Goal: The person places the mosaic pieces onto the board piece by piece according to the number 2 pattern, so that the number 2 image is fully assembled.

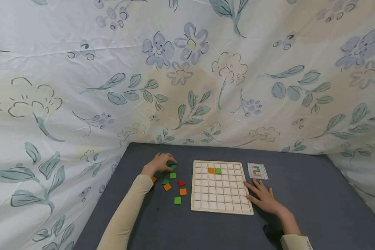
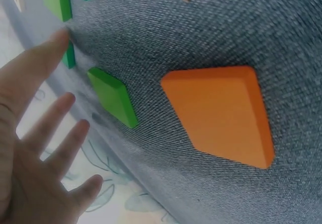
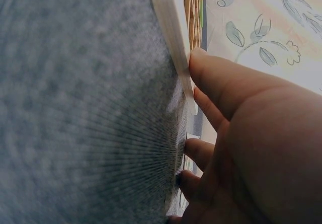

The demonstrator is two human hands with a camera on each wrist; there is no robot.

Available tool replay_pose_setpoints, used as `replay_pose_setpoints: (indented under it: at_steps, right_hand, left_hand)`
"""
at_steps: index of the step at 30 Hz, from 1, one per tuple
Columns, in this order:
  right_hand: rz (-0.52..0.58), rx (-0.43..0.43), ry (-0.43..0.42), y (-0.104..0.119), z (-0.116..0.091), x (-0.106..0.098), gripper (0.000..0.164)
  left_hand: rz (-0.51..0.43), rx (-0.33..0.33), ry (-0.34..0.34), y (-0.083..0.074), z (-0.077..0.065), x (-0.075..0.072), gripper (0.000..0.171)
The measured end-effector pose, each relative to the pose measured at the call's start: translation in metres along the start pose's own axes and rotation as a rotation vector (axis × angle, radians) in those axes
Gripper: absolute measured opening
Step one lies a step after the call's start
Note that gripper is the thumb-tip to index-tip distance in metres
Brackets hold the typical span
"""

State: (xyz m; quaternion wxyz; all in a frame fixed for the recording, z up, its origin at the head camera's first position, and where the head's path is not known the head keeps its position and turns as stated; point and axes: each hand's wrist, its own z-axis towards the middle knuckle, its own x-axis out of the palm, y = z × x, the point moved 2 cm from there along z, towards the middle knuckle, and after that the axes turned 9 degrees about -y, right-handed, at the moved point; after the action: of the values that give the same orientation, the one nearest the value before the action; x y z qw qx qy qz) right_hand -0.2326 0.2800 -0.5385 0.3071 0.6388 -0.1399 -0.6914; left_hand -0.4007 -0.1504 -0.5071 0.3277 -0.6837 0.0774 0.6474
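Note:
My left hand (image 1: 160,164) is low over the left group of flat pieces, fingertips right at a dark green piece (image 1: 173,166). In the left wrist view the thumb (image 2: 43,55) overlaps that piece and three other fingers spread apart; I cannot tell whether it is pinched. Close below this hand lie a green piece (image 2: 113,98) and an orange piece (image 2: 221,116). My right hand (image 1: 264,198) rests with fingers spread, thumb and index finger against the right edge of a pale wooden grid board (image 1: 217,211). An orange square (image 1: 211,170) and a green square (image 1: 218,171) sit side by side in its upper part.
A small printed pattern card (image 1: 258,171) lies right of the board, close to the right fingertips. Between left hand and board are several loose pieces, among them a red triangle (image 1: 181,183) and a light green square (image 1: 177,200). A flowered cloth (image 1: 187,104) hangs behind the dark table (image 1: 175,229).

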Motion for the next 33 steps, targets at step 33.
replay_pose_setpoints:
  at_steps: [33]
  right_hand:
    - [-0.003, -0.014, 0.003, -0.0039, 0.0011, -0.0005, 0.058]
  left_hand:
    - [-0.002, -0.077, 0.020, -0.0044, -0.0001, -0.0033, 0.039]
